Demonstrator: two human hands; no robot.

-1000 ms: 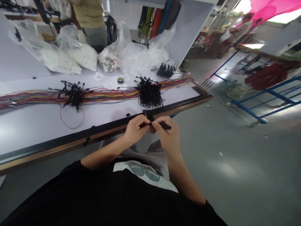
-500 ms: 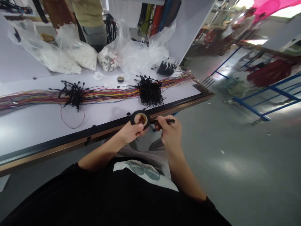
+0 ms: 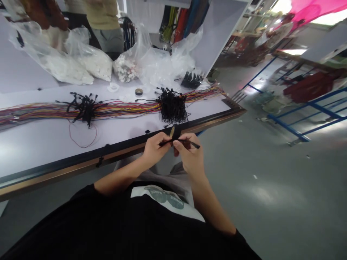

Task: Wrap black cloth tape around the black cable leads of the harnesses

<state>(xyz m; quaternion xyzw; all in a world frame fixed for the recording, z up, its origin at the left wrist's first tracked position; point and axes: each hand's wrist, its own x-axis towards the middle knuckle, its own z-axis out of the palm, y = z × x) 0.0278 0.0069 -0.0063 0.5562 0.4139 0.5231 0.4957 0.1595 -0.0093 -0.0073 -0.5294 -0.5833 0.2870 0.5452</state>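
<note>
Both of my hands meet in front of the table's near edge, over my lap. My left hand [image 3: 156,147] is closed, its thumb and fingers pinching one end of a thin black cable [image 3: 195,145]. The other end sticks out past my right hand [image 3: 192,153], which is closed on it too. Between the fingertips stands a roll of black tape [image 3: 176,130], turned nearly edge-on, with its tan core showing on the left. Whether the tape's loose end is stuck to the cable is hidden by the fingers.
A long bundle of coloured wires [image 3: 127,108] lies along the white table, with black connector clusters [image 3: 173,106] on it. A small tape roll [image 3: 138,91] sits behind. Clear bags of white parts [image 3: 99,65] line the back. A blue-framed cart [image 3: 290,126] stands right.
The tape roll has turned from face-on to nearly edge-on and shifted right. My left hand has moved off the roll's ring to the cable, closer to my right hand.
</note>
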